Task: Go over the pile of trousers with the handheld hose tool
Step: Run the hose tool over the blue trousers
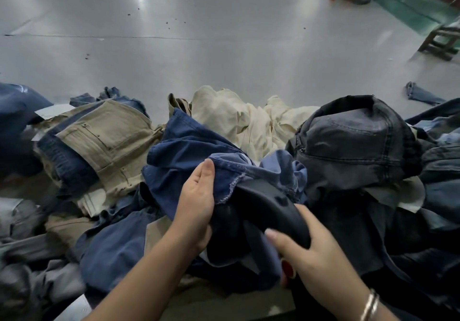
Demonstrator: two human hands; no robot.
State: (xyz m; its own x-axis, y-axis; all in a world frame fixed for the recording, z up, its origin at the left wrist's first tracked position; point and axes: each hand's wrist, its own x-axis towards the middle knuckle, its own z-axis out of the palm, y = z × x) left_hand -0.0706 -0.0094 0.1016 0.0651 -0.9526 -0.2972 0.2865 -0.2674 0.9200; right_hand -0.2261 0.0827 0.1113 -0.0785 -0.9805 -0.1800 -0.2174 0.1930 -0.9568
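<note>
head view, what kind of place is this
Probably a garment factory or laundry finishing floor. A big mixed pile of trousers lies on a wide grey work table, the right hand grips a dark hose tool, and the left hand holds blue trousers.

Bare grey tabletop (224, 47) beyond, heaped trousers (104, 136) crowding near edge
</note>
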